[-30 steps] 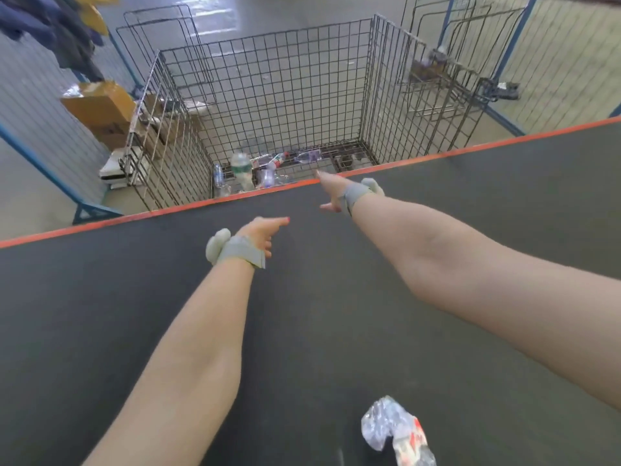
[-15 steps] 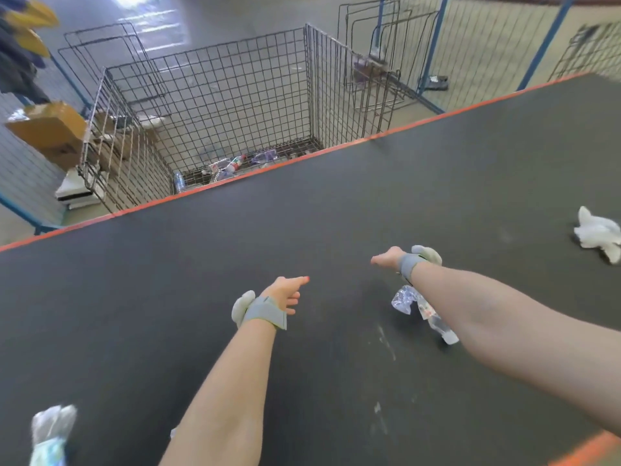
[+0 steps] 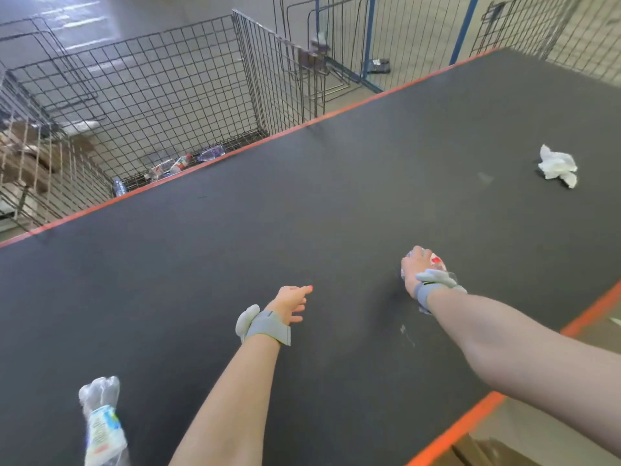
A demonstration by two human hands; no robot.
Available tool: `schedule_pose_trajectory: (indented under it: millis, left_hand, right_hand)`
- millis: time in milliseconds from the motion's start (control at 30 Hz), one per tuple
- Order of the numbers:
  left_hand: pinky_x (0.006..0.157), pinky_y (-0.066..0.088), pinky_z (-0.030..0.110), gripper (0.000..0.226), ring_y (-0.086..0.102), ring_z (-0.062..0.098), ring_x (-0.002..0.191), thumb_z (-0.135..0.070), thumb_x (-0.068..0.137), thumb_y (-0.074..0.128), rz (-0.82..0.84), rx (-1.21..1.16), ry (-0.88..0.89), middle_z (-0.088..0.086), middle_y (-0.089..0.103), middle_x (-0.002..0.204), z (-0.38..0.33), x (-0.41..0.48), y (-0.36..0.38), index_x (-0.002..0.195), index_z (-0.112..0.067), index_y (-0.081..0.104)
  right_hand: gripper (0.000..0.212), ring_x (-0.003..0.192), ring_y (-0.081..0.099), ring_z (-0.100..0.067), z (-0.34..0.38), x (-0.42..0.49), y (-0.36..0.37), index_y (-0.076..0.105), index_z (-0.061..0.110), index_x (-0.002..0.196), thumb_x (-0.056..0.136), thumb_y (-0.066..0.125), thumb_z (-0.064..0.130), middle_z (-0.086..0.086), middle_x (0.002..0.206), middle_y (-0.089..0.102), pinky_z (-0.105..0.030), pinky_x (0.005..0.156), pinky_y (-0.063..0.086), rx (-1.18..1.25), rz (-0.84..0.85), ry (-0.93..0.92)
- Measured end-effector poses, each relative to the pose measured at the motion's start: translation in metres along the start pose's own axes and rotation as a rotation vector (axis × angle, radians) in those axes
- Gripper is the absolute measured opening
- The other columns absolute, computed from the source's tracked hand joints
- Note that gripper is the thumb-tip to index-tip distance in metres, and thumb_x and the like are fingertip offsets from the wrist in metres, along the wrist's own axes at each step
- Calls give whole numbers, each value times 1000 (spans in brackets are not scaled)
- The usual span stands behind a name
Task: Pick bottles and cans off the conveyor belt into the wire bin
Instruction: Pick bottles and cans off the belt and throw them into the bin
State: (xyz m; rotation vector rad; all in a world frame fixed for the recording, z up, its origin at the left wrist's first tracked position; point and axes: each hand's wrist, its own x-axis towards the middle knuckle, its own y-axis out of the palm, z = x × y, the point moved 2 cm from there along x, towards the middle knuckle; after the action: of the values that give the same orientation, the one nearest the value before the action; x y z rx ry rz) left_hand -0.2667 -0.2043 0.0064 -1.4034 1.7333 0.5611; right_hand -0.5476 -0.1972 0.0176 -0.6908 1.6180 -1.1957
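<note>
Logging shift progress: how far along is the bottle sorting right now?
Done: a few bottles lie in the wire bin. In hand: the right hand grips a crushed red-label bottle on the conveyor belt; the left hand is open, empty. Left: a crushed blue-label bottle at the belt's lower left.

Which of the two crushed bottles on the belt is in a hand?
The red-labelled bottle, under the right hand, which grips it. The blue-labelled bottle lies untouched at the near left, beside the left forearm.
</note>
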Motion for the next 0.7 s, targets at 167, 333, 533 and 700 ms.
schedule_pose_trajectory:
  millis: [167,333,533,700]
  left_hand:
    - [87,46,38,39,53,20,96,-29,94,58,-57,-18,74,5,55,101,-11,14,20,128,-13,48]
    - [104,41,35,55,46,27,126,-22,87,63,-291,319,197,10,51,135,-16,9,9,138,-13,43]
    - [113,25,47,80,8,29,142,-25,81,62,-542,852,-13,11,16,152,3,-7,-29,147,-22,18]
    - [106,22,69,97,-10,36,146,-30,89,62,-609,848,-195,10,-24,157,31,-20,-36,152,-28,-12]
  right_hand:
    - [35,124,44,-28,6,6,-11,52,11,126,91,49,12,-9,126,44,-36,96,43,-21,-64,-27]
    - [34,124,39,-30,57,10,-18,56,11,120,86,56,9,-11,128,40,-37,98,43,-29,-68,-163]
    - [38,119,40,-27,106,11,-19,58,16,114,77,63,7,-9,124,50,-34,87,47,-62,9,-171]
    - [23,113,44,-28,120,15,-13,59,15,107,85,54,13,-7,114,60,-33,78,42,-4,16,-153]
